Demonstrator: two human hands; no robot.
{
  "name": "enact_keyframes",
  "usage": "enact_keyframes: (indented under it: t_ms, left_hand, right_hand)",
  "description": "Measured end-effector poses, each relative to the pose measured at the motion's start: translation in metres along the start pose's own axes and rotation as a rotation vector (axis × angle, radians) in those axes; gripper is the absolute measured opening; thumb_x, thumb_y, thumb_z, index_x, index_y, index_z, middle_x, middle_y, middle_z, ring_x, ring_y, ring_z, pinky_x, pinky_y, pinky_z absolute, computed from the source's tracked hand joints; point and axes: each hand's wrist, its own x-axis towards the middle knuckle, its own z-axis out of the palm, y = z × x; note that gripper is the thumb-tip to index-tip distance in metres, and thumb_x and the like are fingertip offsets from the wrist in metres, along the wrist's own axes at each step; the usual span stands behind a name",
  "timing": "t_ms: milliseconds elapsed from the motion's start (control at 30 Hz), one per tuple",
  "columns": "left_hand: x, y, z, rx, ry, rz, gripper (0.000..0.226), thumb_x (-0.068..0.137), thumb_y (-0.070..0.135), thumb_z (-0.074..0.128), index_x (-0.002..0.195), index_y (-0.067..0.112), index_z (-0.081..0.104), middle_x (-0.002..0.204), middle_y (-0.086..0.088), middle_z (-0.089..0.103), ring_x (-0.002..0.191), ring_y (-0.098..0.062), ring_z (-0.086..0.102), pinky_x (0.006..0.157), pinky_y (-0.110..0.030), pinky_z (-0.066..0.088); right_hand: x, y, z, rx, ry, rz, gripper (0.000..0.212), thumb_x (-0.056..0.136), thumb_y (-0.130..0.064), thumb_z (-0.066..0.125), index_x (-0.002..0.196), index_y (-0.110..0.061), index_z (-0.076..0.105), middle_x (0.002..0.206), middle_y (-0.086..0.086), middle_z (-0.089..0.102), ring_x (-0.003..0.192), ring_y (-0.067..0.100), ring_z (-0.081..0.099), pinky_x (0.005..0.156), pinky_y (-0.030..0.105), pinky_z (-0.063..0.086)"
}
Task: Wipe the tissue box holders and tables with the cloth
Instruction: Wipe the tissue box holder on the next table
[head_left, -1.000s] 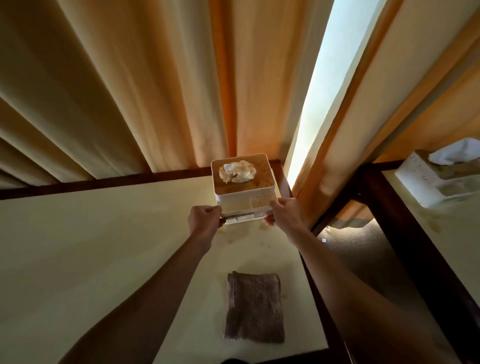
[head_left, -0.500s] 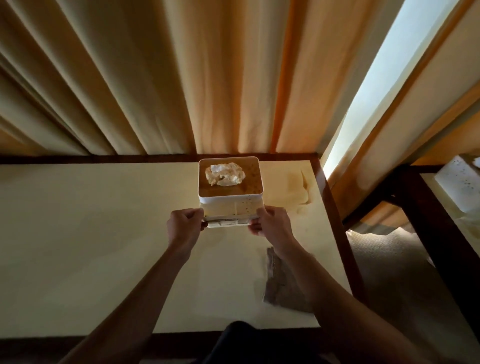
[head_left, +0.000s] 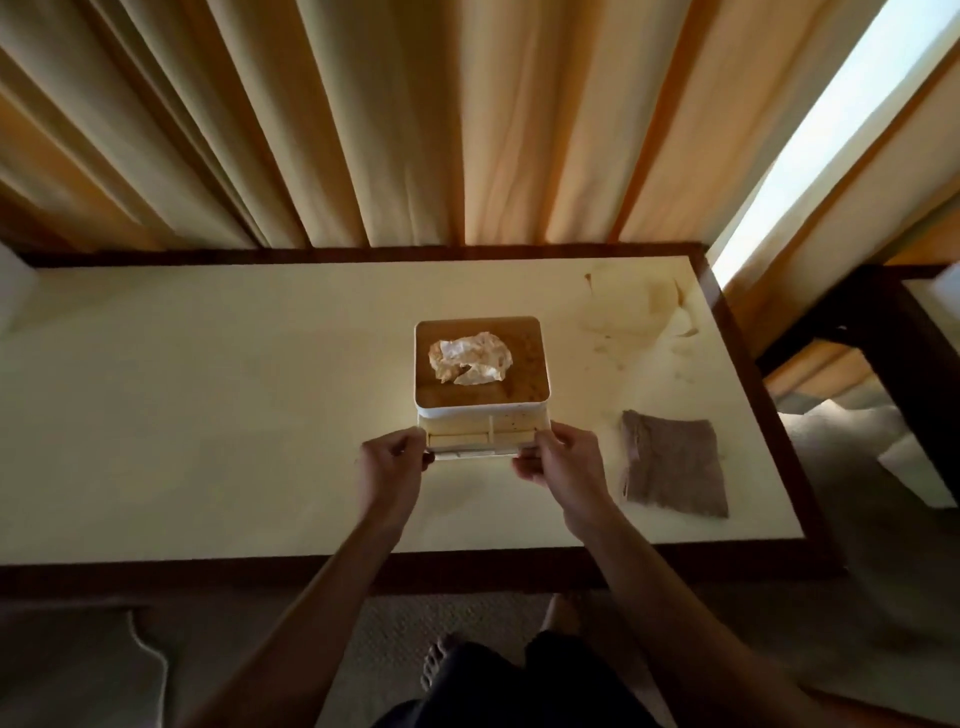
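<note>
My left hand and right hand pinch the tissue box holder by its near bottom corners, mid-table. The cloth lies flat just right of my right hand, the nearer one.

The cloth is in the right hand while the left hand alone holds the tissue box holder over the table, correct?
No. In the head view the cloth lies on the table; the right hand and left hand both grip the tissue box holder.
</note>
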Motion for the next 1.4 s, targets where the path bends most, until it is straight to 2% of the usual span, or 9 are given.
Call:
enact_keyframes:
  t_ms: [300, 400, 500, 700, 800, 967, 1100, 1267, 1400]
  left_hand:
    - [0.005, -0.018, -0.014, -0.076, -0.130, -0.042, 0.027, 0.091, 0.021, 0.065, 0.066, 0.026, 0.076, 0.068, 0.000, 0.072, 0.072, -0.025, 0.073, 0.079, -0.047, 0.060]
    - [-0.002, -0.023, -0.014, -0.185, -0.109, -0.110, 0.016, 0.098, 0.025, 0.056, 0.091, 0.018, 0.069, 0.087, -0.012, 0.071, 0.071, -0.025, 0.072, 0.065, -0.036, 0.058]
    - [-0.019, -0.037, -0.011, -0.241, -0.031, -0.226, 0.019, 0.103, 0.028, 0.046, 0.113, 0.013, 0.054, 0.088, -0.014, 0.065, 0.058, -0.021, 0.063, 0.046, -0.027, 0.050]
    - [-0.051, -0.050, 0.023, 0.027, -0.178, -0.168, 0.017, 0.097, 0.010, 0.051, 0.110, 0.010, 0.062, 0.080, -0.011, 0.068, 0.054, -0.019, 0.062, 0.052, -0.033, 0.054]
    - [-0.069, -0.038, 0.066, 0.169, -0.279, -0.038, 0.017, 0.092, 0.007, 0.057, 0.106, 0.013, 0.065, 0.077, -0.008, 0.069, 0.051, -0.018, 0.064, 0.049, -0.034, 0.056]
    - [-0.090, -0.010, 0.144, 0.421, -0.392, 0.186, 0.028, 0.090, 0.019, 0.064, 0.117, 0.019, 0.066, 0.092, -0.002, 0.072, 0.079, -0.019, 0.067, 0.076, -0.035, 0.056]
    - [-0.083, 0.016, 0.197, 0.623, -0.354, 0.331, 0.046, 0.095, 0.029, 0.059, 0.138, 0.016, 0.050, 0.122, -0.010, 0.061, 0.108, -0.026, 0.059, 0.090, -0.036, 0.046]
    - [-0.055, 0.038, 0.241, 0.880, -0.391, 0.219, 0.077, 0.094, 0.045, 0.056, 0.156, 0.026, 0.015, 0.137, -0.019, 0.039, 0.120, -0.040, 0.052, 0.093, -0.042, 0.045]
    - [-0.043, 0.049, 0.252, 1.029, -0.399, 0.224, 0.051, 0.091, 0.044, 0.061, 0.139, 0.031, 0.046, 0.132, -0.011, 0.040, 0.122, -0.034, 0.049, 0.095, -0.044, 0.044]
  right_hand:
    - [-0.015, 0.010, 0.002, -0.037, 0.037, 0.007, 0.028, 0.100, -0.013, 0.053, 0.121, -0.001, 0.067, 0.091, 0.020, 0.074, 0.081, 0.036, 0.074, 0.079, 0.048, 0.062]
    - [-0.019, 0.015, -0.003, -0.108, 0.018, -0.023, 0.038, 0.104, -0.033, 0.051, 0.133, -0.010, 0.058, 0.096, 0.013, 0.074, 0.082, 0.030, 0.074, 0.064, 0.034, 0.058]
    - [-0.022, 0.022, -0.015, -0.119, 0.086, -0.023, 0.047, 0.103, -0.041, 0.049, 0.142, -0.014, 0.049, 0.098, 0.009, 0.072, 0.082, 0.027, 0.073, 0.062, 0.032, 0.057]
    - [-0.021, 0.037, -0.074, -0.179, 0.292, -0.087, 0.022, 0.102, -0.021, 0.053, 0.105, -0.005, 0.067, 0.087, 0.015, 0.070, 0.075, 0.024, 0.066, 0.071, 0.048, 0.058]
    - [-0.014, 0.034, -0.110, -0.103, 0.327, -0.064, 0.019, 0.101, -0.011, 0.052, 0.109, -0.004, 0.068, 0.085, 0.008, 0.070, 0.076, 0.021, 0.068, 0.065, 0.035, 0.057]
    - [0.008, 0.025, -0.161, 0.132, 0.253, 0.049, 0.027, 0.105, -0.021, 0.048, 0.118, -0.003, 0.063, 0.106, 0.013, 0.069, 0.095, 0.025, 0.070, 0.082, 0.037, 0.058]
    - [0.020, 0.018, -0.193, 0.284, 0.116, 0.145, 0.026, 0.106, -0.019, 0.047, 0.121, 0.000, 0.058, 0.111, 0.020, 0.068, 0.098, 0.029, 0.070, 0.080, 0.034, 0.057]
    - [0.032, 0.017, -0.211, 0.299, 0.001, 0.205, 0.024, 0.107, -0.022, 0.045, 0.110, -0.004, 0.060, 0.108, 0.020, 0.069, 0.096, 0.030, 0.072, 0.081, 0.035, 0.059]
    - [0.043, 0.017, -0.221, 0.270, -0.085, 0.223, 0.028, 0.107, -0.026, 0.044, 0.111, -0.005, 0.062, 0.107, 0.019, 0.071, 0.092, 0.029, 0.074, 0.079, 0.036, 0.060]
